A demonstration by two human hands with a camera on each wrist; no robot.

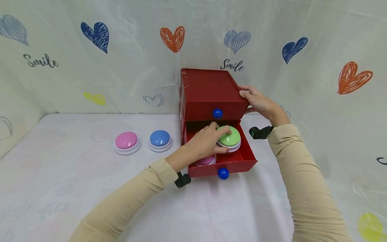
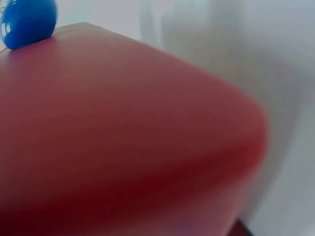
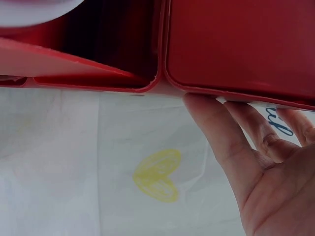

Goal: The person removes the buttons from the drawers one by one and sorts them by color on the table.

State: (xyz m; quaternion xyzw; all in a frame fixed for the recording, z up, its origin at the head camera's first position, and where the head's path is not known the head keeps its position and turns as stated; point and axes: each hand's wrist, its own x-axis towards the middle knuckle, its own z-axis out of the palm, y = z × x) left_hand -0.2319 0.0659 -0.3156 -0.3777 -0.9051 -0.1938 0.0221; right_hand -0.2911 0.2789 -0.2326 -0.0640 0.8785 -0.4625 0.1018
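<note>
In the head view, my left hand (image 1: 205, 141) holds a round push button with a green dome (image 1: 230, 137) and white base, thumb and fingers about its rim. The button is over the pulled-out lower drawer (image 1: 246, 153) of a red two-drawer box (image 1: 211, 87). Partly hidden under my left hand, a pink button (image 1: 206, 160) lies in the same drawer. My right hand (image 1: 260, 102) rests on the box's upper right side; the right wrist view shows its extended fingers (image 3: 221, 130) against the red wall. A red drawer corner (image 2: 123, 132) fills most of the left wrist view.
Left of the box, another pink button (image 1: 126, 140) and a blue button (image 1: 160, 138) stand on the white-covered table (image 1: 75, 188). The upper drawer, with a blue knob (image 1: 217, 113), is shut. The lower drawer's blue knob (image 1: 223, 173) faces the front. A patterned curtain (image 1: 127, 67) hangs behind.
</note>
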